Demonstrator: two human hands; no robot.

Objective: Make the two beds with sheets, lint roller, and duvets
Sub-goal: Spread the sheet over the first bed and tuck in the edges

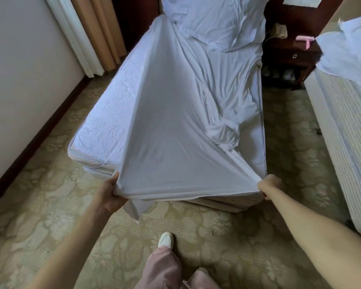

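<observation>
A white sheet [171, 113] is stretched in a taut fan from the head of the bed [100, 122] down past its foot. My left hand [111, 192] grips the sheet's lower left edge, and a loose corner hangs below it. My right hand [269, 185] grips the lower right edge at the foot corner of the mattress. The left strip of the quilted mattress lies bare, and the sheet is bunched in folds on the right side. A white pillow [223, 19] lies at the head. A pink lint roller [304, 40] rests on the dark nightstand [288, 57].
A second bed [342, 130] with a striped mattress side stands at the right, white bedding [350, 53] heaped on it. A wall and curtains [96, 34] run along the left. Patterned carpet [217, 236] lies between the beds and underfoot, where my white shoe [165, 239] stands.
</observation>
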